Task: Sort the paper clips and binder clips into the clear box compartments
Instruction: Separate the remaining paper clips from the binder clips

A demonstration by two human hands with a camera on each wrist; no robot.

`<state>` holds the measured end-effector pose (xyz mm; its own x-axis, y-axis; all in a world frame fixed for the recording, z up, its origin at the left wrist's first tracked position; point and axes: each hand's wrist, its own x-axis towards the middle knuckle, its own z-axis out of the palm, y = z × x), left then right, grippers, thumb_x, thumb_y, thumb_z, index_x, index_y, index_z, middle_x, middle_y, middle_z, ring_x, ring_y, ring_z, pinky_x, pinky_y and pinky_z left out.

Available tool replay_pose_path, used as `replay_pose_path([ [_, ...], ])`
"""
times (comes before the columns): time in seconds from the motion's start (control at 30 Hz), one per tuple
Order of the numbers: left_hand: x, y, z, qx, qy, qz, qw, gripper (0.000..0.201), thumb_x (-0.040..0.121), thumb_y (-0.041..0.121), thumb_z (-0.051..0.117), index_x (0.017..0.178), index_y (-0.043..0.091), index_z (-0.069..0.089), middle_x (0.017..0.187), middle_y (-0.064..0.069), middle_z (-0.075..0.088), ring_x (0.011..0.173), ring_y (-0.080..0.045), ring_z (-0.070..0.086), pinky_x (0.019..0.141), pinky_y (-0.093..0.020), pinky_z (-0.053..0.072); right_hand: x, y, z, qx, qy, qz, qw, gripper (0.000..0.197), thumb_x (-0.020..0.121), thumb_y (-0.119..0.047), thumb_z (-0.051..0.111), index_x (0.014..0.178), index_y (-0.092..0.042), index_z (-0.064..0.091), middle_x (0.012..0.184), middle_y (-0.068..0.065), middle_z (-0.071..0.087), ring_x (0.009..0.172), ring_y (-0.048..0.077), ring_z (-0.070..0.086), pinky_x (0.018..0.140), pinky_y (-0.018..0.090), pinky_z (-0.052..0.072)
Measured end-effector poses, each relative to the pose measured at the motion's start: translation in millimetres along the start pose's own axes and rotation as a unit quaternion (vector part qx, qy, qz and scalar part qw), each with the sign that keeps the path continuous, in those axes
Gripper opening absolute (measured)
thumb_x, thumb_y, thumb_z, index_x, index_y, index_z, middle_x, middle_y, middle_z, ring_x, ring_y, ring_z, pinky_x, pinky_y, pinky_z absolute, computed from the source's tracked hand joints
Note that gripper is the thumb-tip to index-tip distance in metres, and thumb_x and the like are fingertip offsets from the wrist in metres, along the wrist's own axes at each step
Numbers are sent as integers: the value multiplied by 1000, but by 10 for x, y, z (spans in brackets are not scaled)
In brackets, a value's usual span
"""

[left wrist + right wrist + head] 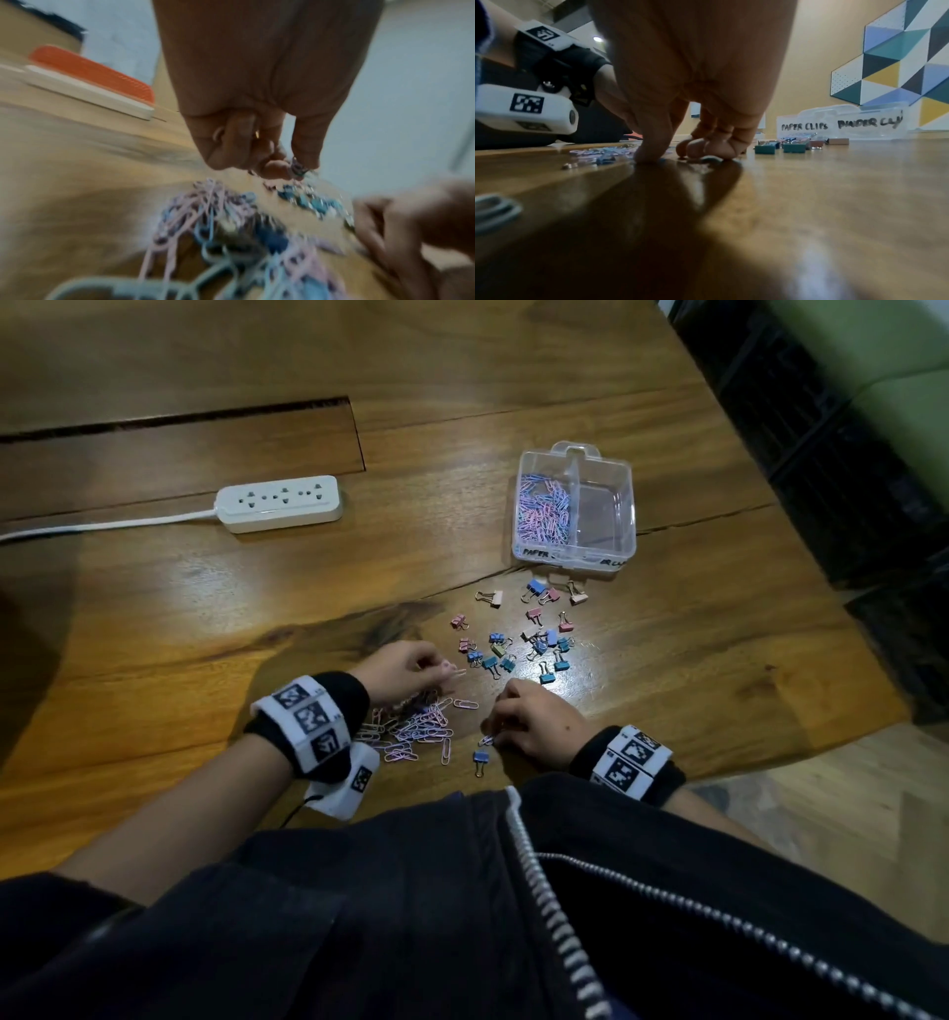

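Note:
The clear box (619,472) stands far right on the table; its left compartment holds pink and blue paper clips (544,510), and its right compartment looks bare. In the right wrist view the box (875,132) reads "PAPER CLIPS" and "BINDER CLI". Binder clips (534,636) lie scattered in front of it. A pile of paper clips (418,726) lies under my left hand (441,672), which pinches a few paper clips (296,168) just above the table. My right hand (495,731) curls down, thumb (649,154) and fingertips pressing a paper clip (486,740) against the wood.
A white power strip (280,503) with its cable lies at the left. A lone blue binder clip (481,757) sits near my right hand. The table edge (801,757) runs close on the right, with a dark crate wall beyond.

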<state>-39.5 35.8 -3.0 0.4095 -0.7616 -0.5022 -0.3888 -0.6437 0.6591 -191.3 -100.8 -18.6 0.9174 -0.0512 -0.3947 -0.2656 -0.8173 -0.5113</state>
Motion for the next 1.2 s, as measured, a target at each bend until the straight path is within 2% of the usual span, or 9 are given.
replay_pose_path([
  [0.23,-66,-78,-269,-273,5,-80,959,26,98,19,35,79,14,51,66,-1,47,39,-1,44,40,-13,34,53,-10,-21,-49,-4,-25,998,23,87,-23,53,102,-6,58,108,6,50,99,19,48,80,20,33],
  [0.4,-128,-175,-226,-457,11,-98,884,31,92,9,23,68,9,42,63,-9,49,38,-9,48,33,-15,35,51,-5,-53,-40,11,-41,998,17,88,-19,53,97,-6,59,102,5,57,91,14,50,78,17,39],
  [0.5,-135,-254,-194,-475,6,-111,873,33,93,17,26,65,11,42,51,-2,53,37,-10,45,34,-15,32,75,4,-83,62,34,-10,997,5,83,-12,59,87,-8,58,92,5,60,83,12,51,71,15,42],
  [0.63,-148,-299,-205,-336,9,-126,933,30,97,20,34,70,15,46,60,0,42,38,-5,37,35,-16,27,109,54,-141,383,17,87,919,24,82,3,56,104,-7,59,82,-6,57,73,8,58,69,18,50],
  [0.73,-225,-306,-187,-93,18,-80,992,24,97,27,39,76,22,49,73,0,49,62,-13,44,56,-23,33,136,82,-202,539,-21,115,834,26,84,13,44,90,-4,63,71,0,65,53,3,59,58,14,50],
  [0.83,-281,-324,-151,144,-13,-52,988,17,82,39,63,91,25,57,93,0,60,86,-18,55,70,-28,42,159,56,-247,595,-38,124,793,29,83,16,34,77,-1,58,70,5,62,54,10,59,55,15,48],
  [0.97,-271,-297,-132,245,20,-61,967,28,78,38,68,103,28,63,95,3,62,84,-13,52,70,-25,42,144,-8,-251,572,-71,100,811,20,86,-2,42,68,-7,51,71,6,52,61,14,48,57,19,40],
  [1.1,-271,-226,-154,180,-4,-67,981,21,75,32,73,91,24,63,86,5,59,85,-15,52,60,-22,39,112,-123,-163,354,-82,89,927,26,80,-13,64,62,-19,46,68,-2,50,63,10,47,63,21,40],
  [1.2,-216,-125,-182,25,20,-55,998,19,76,22,72,90,19,60,121,-3,58,112,-25,54,93,-33,43,83,-211,-51,168,-120,39,978,34,70,-22,74,64,-26,41,69,-7,48,63,7,43,59,20,37],
])
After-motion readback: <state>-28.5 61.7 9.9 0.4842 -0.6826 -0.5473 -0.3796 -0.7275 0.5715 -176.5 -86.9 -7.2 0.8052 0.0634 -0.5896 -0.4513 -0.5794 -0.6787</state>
